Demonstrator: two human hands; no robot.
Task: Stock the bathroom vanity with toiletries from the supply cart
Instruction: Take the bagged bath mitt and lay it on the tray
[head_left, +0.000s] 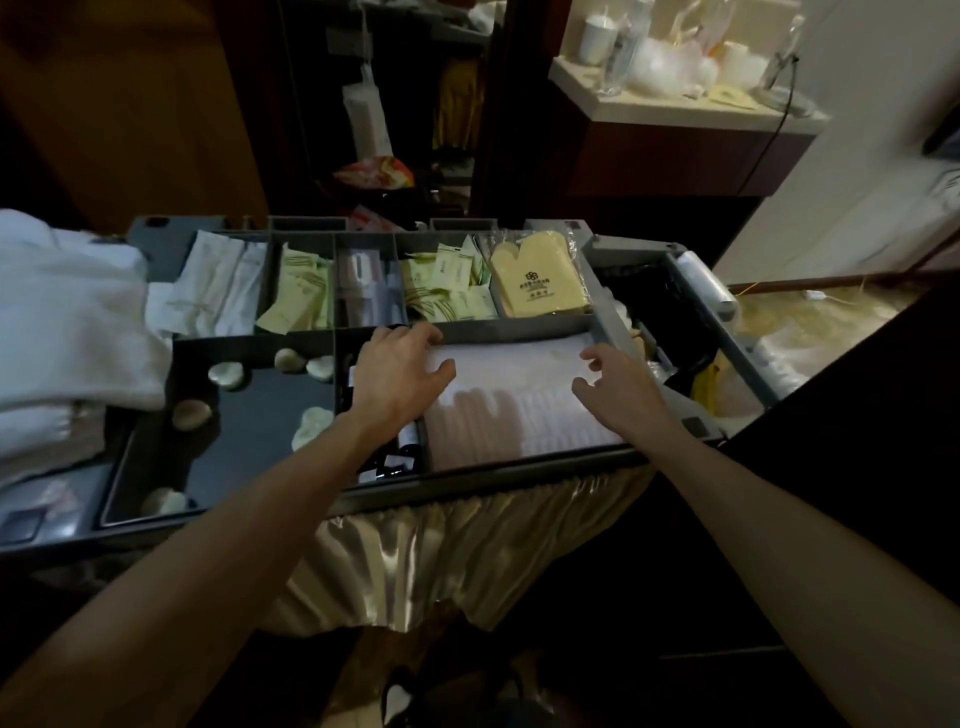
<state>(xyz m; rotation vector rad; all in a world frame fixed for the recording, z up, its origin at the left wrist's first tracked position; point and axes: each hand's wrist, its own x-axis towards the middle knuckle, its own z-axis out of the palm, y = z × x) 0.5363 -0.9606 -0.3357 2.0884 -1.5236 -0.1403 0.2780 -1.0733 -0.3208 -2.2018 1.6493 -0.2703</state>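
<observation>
Looking down on the supply cart (519, 328), I see round soaps (226, 375) left of the white folded stack (519, 400). Of my hands, the left hand (395, 366) lies spread open on the stack's left edge, and the right hand (618, 382) is open over its right edge. Green toiletry sachets (304, 291) sit just behind the stack.

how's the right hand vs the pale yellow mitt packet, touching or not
Apart. Head view: right hand over the white folded stack, grey divider between it and the yellow mitt packet.
</observation>
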